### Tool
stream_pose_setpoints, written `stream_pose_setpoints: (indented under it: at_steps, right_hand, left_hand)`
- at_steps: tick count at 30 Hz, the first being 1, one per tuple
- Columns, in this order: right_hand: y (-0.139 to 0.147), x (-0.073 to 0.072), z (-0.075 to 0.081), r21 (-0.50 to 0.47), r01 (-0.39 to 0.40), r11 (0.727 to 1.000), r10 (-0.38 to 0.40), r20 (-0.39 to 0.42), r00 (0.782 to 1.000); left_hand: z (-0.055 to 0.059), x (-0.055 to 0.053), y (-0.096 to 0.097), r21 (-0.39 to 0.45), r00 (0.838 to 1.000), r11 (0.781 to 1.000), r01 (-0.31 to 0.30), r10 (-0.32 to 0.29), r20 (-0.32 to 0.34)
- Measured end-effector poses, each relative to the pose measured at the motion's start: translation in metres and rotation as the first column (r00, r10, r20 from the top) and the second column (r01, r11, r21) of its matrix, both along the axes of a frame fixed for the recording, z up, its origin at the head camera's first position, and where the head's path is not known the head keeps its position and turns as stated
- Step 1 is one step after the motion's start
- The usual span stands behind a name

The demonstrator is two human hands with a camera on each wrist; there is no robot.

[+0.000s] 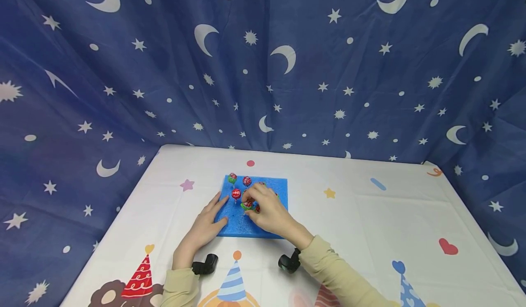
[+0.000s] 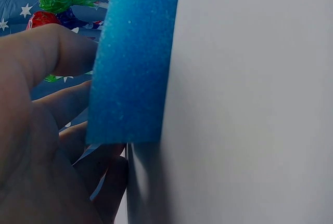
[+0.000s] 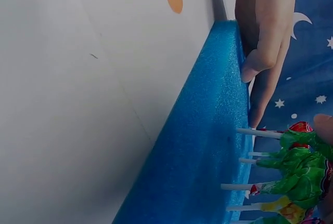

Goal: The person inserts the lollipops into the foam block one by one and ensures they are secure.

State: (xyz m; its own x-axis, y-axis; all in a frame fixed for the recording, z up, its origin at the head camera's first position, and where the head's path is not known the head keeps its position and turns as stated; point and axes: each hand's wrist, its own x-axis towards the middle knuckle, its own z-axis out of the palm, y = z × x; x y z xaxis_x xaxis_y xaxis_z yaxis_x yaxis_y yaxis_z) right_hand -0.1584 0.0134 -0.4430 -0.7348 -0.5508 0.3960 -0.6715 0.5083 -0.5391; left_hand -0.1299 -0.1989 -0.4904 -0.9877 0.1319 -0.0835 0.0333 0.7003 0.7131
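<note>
A blue foam board (image 1: 234, 227) lies on the table with several lollipops standing in it on white sticks. My left hand (image 1: 207, 224) rests at the board's left edge, fingers fairly straight and thumb on its top; the left wrist view shows the thumb (image 2: 67, 52) against the blue foam. Over the board, my right hand (image 1: 269, 211) pinches a red-and-green wrapped lollipop (image 1: 247, 205) by its head. In the right wrist view this lollipop (image 3: 301, 133) has its stick over the foam, beside other green and yellow wrapped ones. Left of it stands a red lollipop (image 1: 236, 193).
A white party-print tablecloth (image 1: 349, 224) covers the table. Behind it hangs a dark blue curtain (image 1: 308, 115) with moons and stars. Black wrist cameras (image 1: 205, 265) sit close to both forearms, just in front of the board. More lollipops (image 1: 247, 181) stand toward the board's back.
</note>
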Motion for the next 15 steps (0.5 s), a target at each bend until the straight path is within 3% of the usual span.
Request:
stream_pose_setpoints:
  at_steps: [15]
  right_hand:
    - [-0.0029,-0.0009,0.0017,0.075,-0.015,0.997,0.02,-0.07,0.997]
  left_hand:
    - [0.0003,-0.0007,-0.0007,-0.002,1.0,1.0,0.002,-0.002,0.016]
